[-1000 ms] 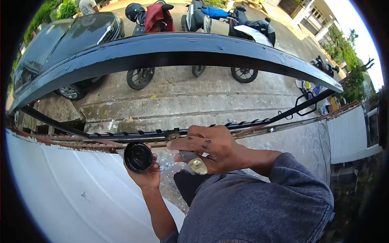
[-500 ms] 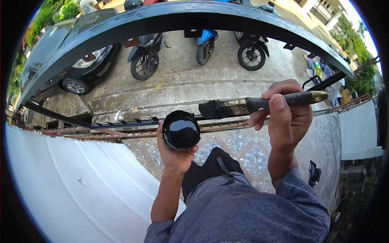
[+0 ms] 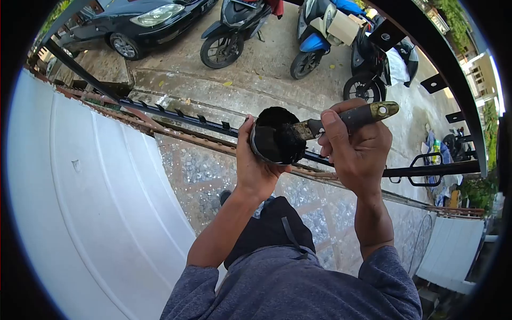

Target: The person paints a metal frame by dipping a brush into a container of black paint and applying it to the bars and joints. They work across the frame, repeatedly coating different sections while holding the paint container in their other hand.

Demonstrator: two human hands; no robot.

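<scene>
My left hand (image 3: 256, 165) is wrapped round a round can (image 3: 257, 148) coated in black paint, its open top facing up. The fingers of my right hand (image 3: 357, 141) pinch the dark handle of a paintbrush (image 3: 352, 118). The brush is tilted, with its black bristles inside the mouth of the can and its handle end pointing up to the right. Dark paint covers the inside of the can, and the bristle tips cannot be told apart from it.
A black metal frame (image 3: 450, 58) with small brackets arches over the right. Its lower bar (image 3: 197, 124) runs behind the can. Beyond stand a dark car (image 3: 152, 26) and several motorbikes (image 3: 224, 45). White corrugated sheeting (image 3: 101, 197) lies at lower left.
The brush has come from above and right of the can into its mouth. Both hands are closer together, the can has shifted right and up, and the view has turned.
</scene>
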